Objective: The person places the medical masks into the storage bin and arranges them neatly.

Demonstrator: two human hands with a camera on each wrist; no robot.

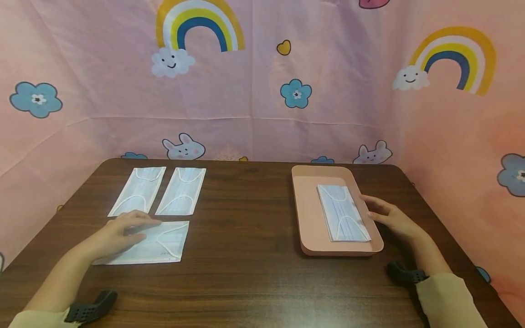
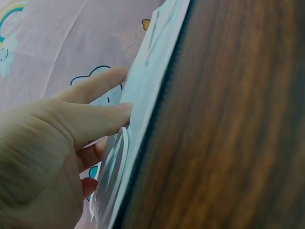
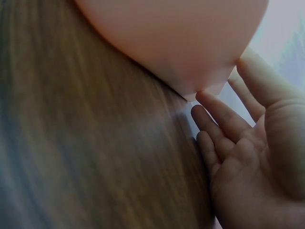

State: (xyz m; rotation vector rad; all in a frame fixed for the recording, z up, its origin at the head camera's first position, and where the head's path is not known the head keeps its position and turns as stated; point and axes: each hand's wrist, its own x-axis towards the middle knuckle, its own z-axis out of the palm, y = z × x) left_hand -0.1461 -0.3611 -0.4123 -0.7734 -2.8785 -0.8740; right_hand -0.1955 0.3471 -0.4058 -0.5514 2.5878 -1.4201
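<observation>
Pressing spread fingers on the near mask [image 1: 156, 243] at 8 o'clock, the left hand [image 1: 119, 232] must pinch it next; the right hand [image 1: 389, 217] rests spread against the tray [image 1: 305, 214].

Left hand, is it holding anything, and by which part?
Nothing is gripped. The left hand rests flat, fingers straight, on the left half of the nearest pale blue pleated face mask lying on the dark wooden table.

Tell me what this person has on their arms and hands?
Both hands, the left hand and the right hand, are bare: no gloves or rings show. Pale beige sleeves are pushed back up the forearms. Near each sleeve's end sits a black, perforated plastic mount, probably a wrist camera's holder.
</observation>
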